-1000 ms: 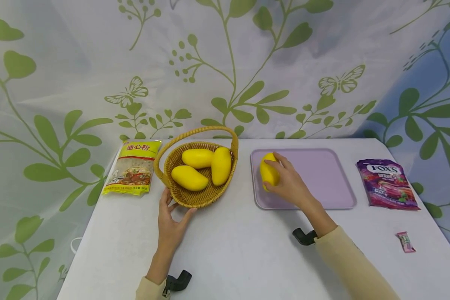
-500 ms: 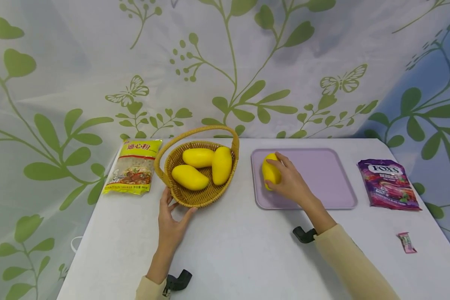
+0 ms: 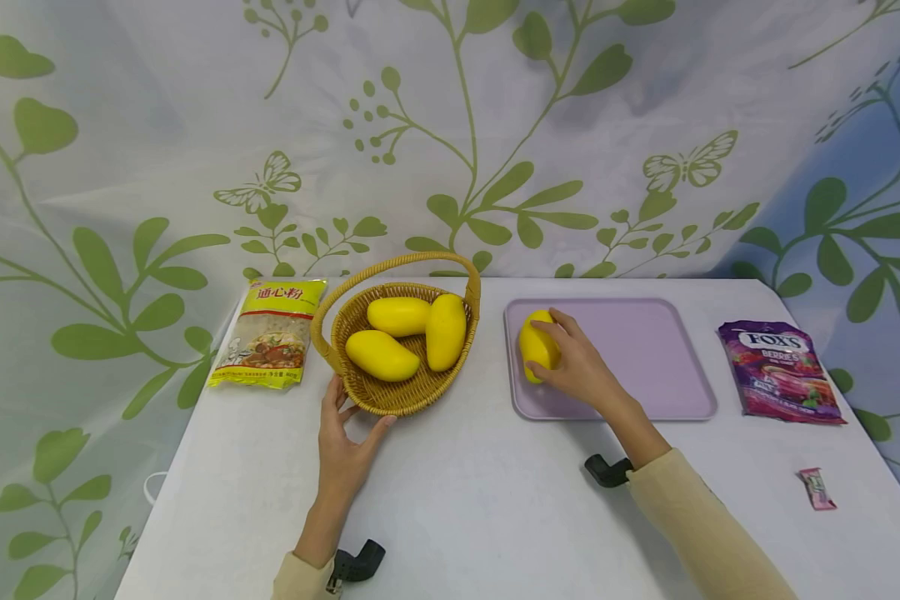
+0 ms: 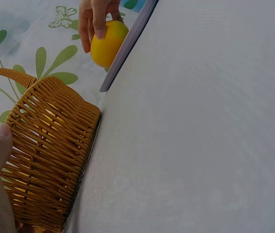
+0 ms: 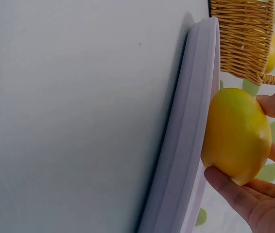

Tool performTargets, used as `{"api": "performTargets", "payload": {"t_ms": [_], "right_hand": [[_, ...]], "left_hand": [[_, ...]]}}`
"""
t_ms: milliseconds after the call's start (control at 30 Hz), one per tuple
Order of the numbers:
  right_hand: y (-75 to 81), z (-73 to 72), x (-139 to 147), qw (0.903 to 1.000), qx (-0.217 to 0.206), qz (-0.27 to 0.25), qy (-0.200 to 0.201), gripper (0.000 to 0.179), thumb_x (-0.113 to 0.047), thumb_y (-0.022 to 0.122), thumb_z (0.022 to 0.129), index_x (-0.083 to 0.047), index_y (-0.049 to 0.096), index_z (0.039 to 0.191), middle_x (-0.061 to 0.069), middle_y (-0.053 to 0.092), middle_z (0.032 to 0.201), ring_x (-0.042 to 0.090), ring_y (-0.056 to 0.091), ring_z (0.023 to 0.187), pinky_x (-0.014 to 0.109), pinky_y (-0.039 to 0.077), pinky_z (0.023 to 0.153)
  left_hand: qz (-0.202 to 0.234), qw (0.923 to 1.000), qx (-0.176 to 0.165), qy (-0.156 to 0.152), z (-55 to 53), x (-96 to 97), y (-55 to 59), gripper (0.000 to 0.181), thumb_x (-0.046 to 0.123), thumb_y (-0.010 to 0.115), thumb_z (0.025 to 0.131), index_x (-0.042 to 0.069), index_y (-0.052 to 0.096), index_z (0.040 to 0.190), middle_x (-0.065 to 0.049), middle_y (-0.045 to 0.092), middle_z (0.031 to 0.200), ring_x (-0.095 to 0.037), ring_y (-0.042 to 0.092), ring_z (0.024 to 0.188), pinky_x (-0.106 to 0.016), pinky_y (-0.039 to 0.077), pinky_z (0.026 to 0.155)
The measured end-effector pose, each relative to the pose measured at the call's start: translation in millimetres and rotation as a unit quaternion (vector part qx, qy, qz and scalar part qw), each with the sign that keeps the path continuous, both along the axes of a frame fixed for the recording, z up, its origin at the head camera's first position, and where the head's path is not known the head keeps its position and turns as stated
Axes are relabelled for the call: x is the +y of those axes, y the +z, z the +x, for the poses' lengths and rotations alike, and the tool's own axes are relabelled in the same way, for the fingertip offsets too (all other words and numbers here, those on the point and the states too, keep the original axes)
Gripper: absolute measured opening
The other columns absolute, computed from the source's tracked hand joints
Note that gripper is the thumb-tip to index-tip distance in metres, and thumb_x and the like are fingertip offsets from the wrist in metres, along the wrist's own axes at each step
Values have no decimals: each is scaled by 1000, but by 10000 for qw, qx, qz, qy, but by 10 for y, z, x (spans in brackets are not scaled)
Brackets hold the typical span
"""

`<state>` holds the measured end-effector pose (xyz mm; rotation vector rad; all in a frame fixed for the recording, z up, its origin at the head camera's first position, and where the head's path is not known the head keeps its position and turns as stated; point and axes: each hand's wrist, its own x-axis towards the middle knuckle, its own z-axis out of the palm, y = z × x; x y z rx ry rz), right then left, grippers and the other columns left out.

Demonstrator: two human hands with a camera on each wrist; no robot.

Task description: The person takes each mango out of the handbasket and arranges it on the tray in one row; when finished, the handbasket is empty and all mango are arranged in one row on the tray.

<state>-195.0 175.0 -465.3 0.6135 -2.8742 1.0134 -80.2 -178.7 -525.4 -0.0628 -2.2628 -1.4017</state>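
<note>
A yellow mango (image 3: 537, 348) stands over the left part of the lilac tray (image 3: 637, 358), where my right hand (image 3: 581, 362) grips it between thumb and fingers. In the right wrist view the mango (image 5: 237, 136) shows a greenish patch and overlaps the tray's rim (image 5: 188, 126). Left of the tray is a woven wicker basket (image 3: 401, 400) with an arched handle; 3 more mangoes (image 3: 382, 356) lie in it. My left hand (image 3: 345, 454) holds the basket's near left side, its thumb against the wicker wall (image 4: 50, 150) in the left wrist view; its other fingers are mostly hidden.
A yellow-topped pasta packet (image 3: 270, 337) lies left of the basket. To the right of the tray are a purple Fox's candy bag (image 3: 780, 371) and a small pink wrapped candy (image 3: 817, 488). A leaf-patterned curtain (image 3: 390, 192) hangs behind the white table (image 3: 480, 508).
The mango in my right hand shifts very slightly, first right and then back left, over the same part of the tray. My left hand and the basket stay in place.
</note>
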Motion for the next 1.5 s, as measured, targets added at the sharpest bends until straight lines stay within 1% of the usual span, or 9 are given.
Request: {"api": "performTargets", "payload": {"t_ms": [100,167,333,533,800,1000,1133,1367,1500], "right_hand": [[-2,10,8,10000,2,-38,-24,66,-18,79,81,-4,50,139,28,30,152,48,41,133,62,41,107],[5,17,15,10000,0,-25,-55,66,-19,79,82,-3,49,139,29,30,151,48,41,132,63,41,107],[30,38,33,9998,-69,39,-160,66,-19,79,81,-4,50,139,29,31,151,49,38,133,65,41,105],[7,41,49,9998,-10,63,-174,66,-19,80,80,-4,52,137,29,31,151,49,38,132,65,41,105],[-19,38,59,9997,28,93,-224,66,-21,81,80,-6,52,137,27,31,151,49,38,132,65,41,105],[-4,50,67,9994,-44,162,-297,65,-22,79,81,-5,51,138,27,30,152,47,36,134,64,40,106],[-8,56,74,9994,-74,170,-290,65,-21,79,82,-4,52,138,27,30,152,47,35,135,64,40,107],[-12,66,82,9993,-41,195,-313,65,-19,80,81,-4,51,137,27,30,152,48,36,134,64,42,105],[-10,72,89,9989,-49,243,-409,65,-19,80,81,-4,51,138,27,29,152,48,34,135,64,41,105]], "left_hand": [[-14,10000,-47,-2,0,-6,-7,102,14,84,77,11,20,156,-12,36,153,-25,43,136,-31,50,100],[21,10000,-63,-23,2,-6,-11,102,15,84,78,11,19,156,-10,35,154,-24,43,136,-30,49,100],[53,9999,-79,-43,2,-6,-14,102,15,84,78,11,19,156,-8,34,155,-24,42,137,-33,49,101],[38,10000,-80,-12,3,-11,-22,102,14,84,77,10,20,156,-11,35,154,-23,43,136,-29,49,101],[58,10000,-34,-19,6,-9,-21,102,13,84,77,12,20,156,-12,36,154,-24,43,136,-29,49,101],[-17,10000,30,-24,-1,-7,-18,101,14,84,77,10,20,156,-11,35,154,-29,44,134,-33,50,99],[-70,9999,71,-26,-3,-6,-14,102,13,84,77,9,20,156,-13,35,154,-32,45,133,-34,50,98],[55,10000,-29,-60,2,-9,-16,102,15,84,78,13,20,156,-10,34,155,-28,43,135,-32,49,101],[33,10000,19,-76,3,-10,-19,102,14,84,77,11,20,156,-12,34,155,-28,44,134,-32,49,100]]}}
